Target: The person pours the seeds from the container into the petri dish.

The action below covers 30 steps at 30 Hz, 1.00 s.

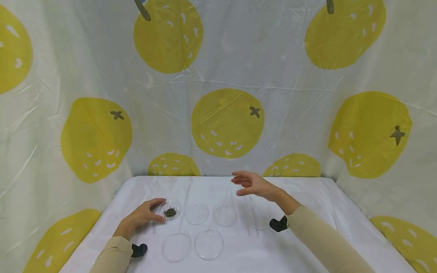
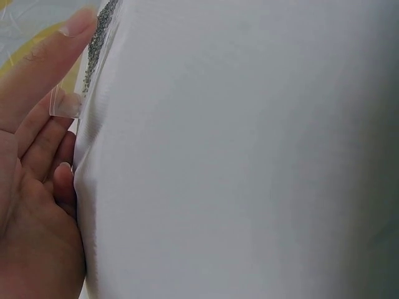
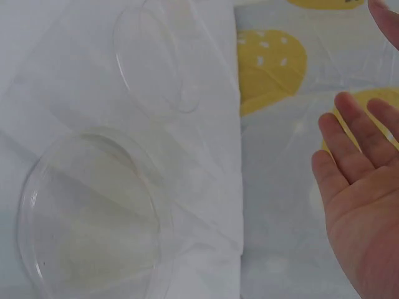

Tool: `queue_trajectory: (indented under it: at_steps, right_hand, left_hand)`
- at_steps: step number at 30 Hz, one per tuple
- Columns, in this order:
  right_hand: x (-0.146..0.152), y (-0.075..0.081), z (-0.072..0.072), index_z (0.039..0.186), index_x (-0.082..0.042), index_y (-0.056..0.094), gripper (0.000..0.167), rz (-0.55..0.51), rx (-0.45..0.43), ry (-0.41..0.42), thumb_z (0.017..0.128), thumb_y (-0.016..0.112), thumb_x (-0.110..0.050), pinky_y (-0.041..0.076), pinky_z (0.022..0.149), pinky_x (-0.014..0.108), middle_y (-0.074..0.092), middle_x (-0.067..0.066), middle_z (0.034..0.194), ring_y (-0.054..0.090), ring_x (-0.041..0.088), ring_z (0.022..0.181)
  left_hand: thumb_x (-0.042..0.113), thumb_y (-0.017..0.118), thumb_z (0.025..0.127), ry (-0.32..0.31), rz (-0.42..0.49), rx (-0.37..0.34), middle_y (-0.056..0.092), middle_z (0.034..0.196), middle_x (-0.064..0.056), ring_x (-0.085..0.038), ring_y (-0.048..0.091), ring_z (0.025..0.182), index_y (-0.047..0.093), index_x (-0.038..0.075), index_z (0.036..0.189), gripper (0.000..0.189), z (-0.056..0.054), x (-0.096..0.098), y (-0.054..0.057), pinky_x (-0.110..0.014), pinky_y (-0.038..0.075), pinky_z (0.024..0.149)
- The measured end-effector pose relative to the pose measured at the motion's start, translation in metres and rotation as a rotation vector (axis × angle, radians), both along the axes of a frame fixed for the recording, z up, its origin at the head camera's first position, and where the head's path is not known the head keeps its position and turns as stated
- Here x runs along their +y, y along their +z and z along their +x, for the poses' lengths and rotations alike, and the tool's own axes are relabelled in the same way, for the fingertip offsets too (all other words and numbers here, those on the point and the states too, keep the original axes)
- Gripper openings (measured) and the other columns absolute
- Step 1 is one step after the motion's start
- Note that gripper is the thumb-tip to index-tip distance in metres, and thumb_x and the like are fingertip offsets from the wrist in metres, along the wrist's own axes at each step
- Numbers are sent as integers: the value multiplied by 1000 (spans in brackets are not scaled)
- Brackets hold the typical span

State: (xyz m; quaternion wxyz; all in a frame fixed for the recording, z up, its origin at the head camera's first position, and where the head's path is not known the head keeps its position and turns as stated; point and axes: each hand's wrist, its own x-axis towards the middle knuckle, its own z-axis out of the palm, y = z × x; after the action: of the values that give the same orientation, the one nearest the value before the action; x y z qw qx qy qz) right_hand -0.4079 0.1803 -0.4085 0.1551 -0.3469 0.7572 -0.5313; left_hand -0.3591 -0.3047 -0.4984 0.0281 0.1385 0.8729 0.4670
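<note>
At the left of the table, my left hand [image 1: 146, 212] grips the sides of a clear petri dish [image 1: 178, 207] between thumb and fingers. A small heap of dark, coarse granules [image 1: 169, 212] lies in that dish. The left wrist view shows the thumb [image 2: 47, 59] on one side of the dish [image 2: 65, 106], with the fingers on the other. Raised above the back right of the table, my right hand [image 1: 254, 185] has loosely extended fingers and holds nothing. Below it, a clear petri dish [image 1: 258, 218] rests on the cloth; its contents, if any, cannot be made out.
More clear petri dishes sit on the white cloth [image 1: 273, 250]: two in the back row, one [image 1: 197, 214] beside another [image 1: 225, 215]. In front are a left dish [image 1: 176, 246] and a right dish [image 1: 209, 244]. A lemon-patterned curtain [image 1: 286, 113] hangs behind the table.
</note>
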Motion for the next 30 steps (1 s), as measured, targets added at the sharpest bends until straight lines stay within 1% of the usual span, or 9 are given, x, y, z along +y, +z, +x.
queue_trajectory:
  at_steps: [3, 6, 9, 11, 13, 16, 19, 25, 30]
  right_hand:
    - [-11, -2, 0, 159, -8, 38, 80, 8, 4, 16, 92, 80, -17, 28, 120, 48, 52, 12, 148, 43, 32, 143]
    - [-20, -4, 1, 159, -8, 38, 80, 10, 1, 32, 92, 80, -18, 28, 120, 47, 51, 16, 150, 44, 31, 143]
    - [-26, -6, 1, 158, -8, 39, 79, 10, -6, 38, 92, 80, -17, 29, 120, 46, 48, 20, 151, 44, 30, 143]
    - [-30, -7, 1, 158, -9, 39, 78, 13, -5, 40, 92, 80, -16, 29, 120, 44, 48, 20, 151, 44, 29, 143]
    - [-35, -9, 1, 158, -9, 40, 77, 12, -2, 43, 92, 80, -17, 30, 120, 44, 50, 17, 150, 45, 29, 143]
    - [-41, -10, 1, 157, -9, 41, 77, 16, 0, 50, 92, 80, -18, 31, 119, 43, 53, 11, 148, 46, 28, 142]
    - [-47, -12, 1, 157, -10, 41, 78, 29, 1, 50, 91, 81, -19, 31, 119, 41, 54, 10, 148, 47, 27, 141]
    - [-65, -20, -3, 157, -12, 42, 81, 74, 33, 59, 90, 83, -27, 31, 119, 40, 51, 12, 151, 45, 25, 142]
    - [-80, -25, -2, 156, -14, 45, 79, 109, 47, 58, 89, 84, -26, 31, 119, 38, 54, 5, 149, 46, 21, 141]
  left_hand:
    - [13, 96, 71, 8, -1, -4, 50, 150, -25, -48, 28, 147, 56, -3, 143, 84, 0, -1, 1, -62, 17, 119]
    - [12, 96, 71, 14, -1, -11, 49, 150, -24, -47, 28, 147, 57, -2, 143, 83, 0, 1, 1, -62, 18, 119]
    - [12, 95, 71, -1, -8, -3, 49, 150, -25, -48, 29, 146, 57, -2, 143, 83, -1, 3, 1, -63, 18, 119]
    - [12, 95, 72, -7, -9, 7, 50, 150, -25, -48, 30, 146, 57, -3, 143, 83, -1, 3, 1, -63, 19, 118]
    - [12, 95, 72, -7, -16, 15, 50, 149, -25, -49, 30, 146, 56, -3, 143, 83, -2, 2, 0, -63, 19, 118]
    - [13, 96, 70, 16, -22, 8, 50, 150, -25, -48, 30, 146, 58, -2, 143, 83, -2, 1, -2, -63, 18, 119]
    - [14, 96, 70, 26, -22, -7, 49, 150, -25, -48, 29, 147, 58, 0, 143, 83, -2, 0, -3, -63, 18, 119]
    - [15, 96, 70, 22, -28, 5, 50, 150, -24, -48, 29, 146, 58, 0, 143, 84, -2, -3, -3, -64, 17, 119]
    - [16, 96, 70, 5, -34, 20, 51, 149, -24, -48, 29, 146, 58, -1, 142, 84, -3, -2, -1, -63, 17, 119]
